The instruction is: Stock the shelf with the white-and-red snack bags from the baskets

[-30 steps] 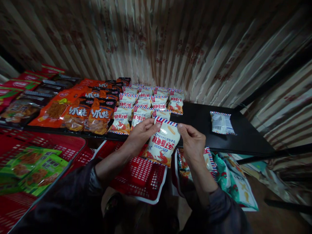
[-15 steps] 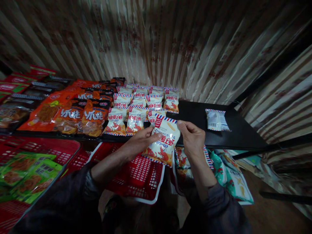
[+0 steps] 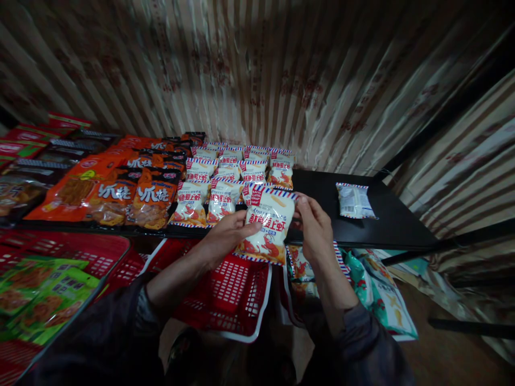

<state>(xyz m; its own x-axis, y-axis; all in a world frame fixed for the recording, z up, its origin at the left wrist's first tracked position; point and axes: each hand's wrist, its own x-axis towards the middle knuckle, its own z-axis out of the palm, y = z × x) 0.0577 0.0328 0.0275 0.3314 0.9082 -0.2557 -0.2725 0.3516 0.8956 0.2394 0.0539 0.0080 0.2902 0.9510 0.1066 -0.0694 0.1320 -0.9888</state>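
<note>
Both my hands hold one white snack bag [image 3: 267, 222] with red lettering, shrimp pictures and striped edges, face up in front of the black shelf's edge. My left hand [image 3: 225, 236] grips its left side, thumb on the front. My right hand [image 3: 316, 222] pinches its upper right corner. Just behind it, matching snack bags [image 3: 223, 198] stand in rows on the shelf [image 3: 322, 203], and the held bag hides part of the front row. Another such bag [image 3: 356, 201] lies alone to the right, its back side showing.
Orange snack packs [image 3: 155, 195] and dark packs [image 3: 28, 182] fill the shelf's left. Below are a red basket [image 3: 229, 289], another red basket [image 3: 116, 241] with green packs [image 3: 48, 295], and green-and-white bags [image 3: 382, 295]. A striped curtain [image 3: 249, 69] hangs behind.
The held bag has moved slightly left and up, closer to the front row, and is turned more upright. Both hands have moved with it and keep their hold.
</note>
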